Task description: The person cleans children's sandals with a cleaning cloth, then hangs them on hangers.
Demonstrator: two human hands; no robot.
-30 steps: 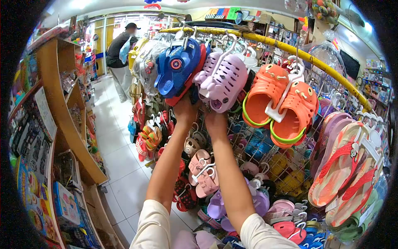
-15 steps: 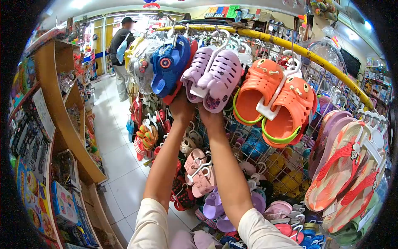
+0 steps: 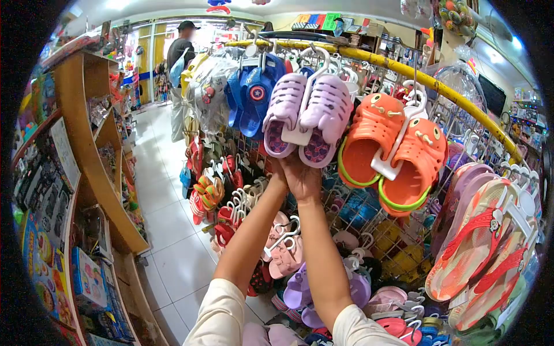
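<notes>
A pair of lilac clogs hangs from a white hanger on the yellow rail, soles tilted down and patterned insoles showing. My right hand is up against the underside of the pair, its fingers mostly hidden behind the heels. Close beside it, my left hand reaches up beneath the left clog; its fingers are out of sight. Left of the clogs hang blue sandals with a round shield emblem. To the right is a pair of orange clogs with green heel straps.
A curved yellow rail runs over a wire grid holding hung footwear. Red-strapped flip-flops hang at the right. Pink sandals hang below my hands. A wooden shelf lines the left aisle, where a person stands farther back.
The lilac clogs now face me more squarely and show more of their insoles. My hands have come closer together below them, and my left hand has left the blue sandals' lower edge.
</notes>
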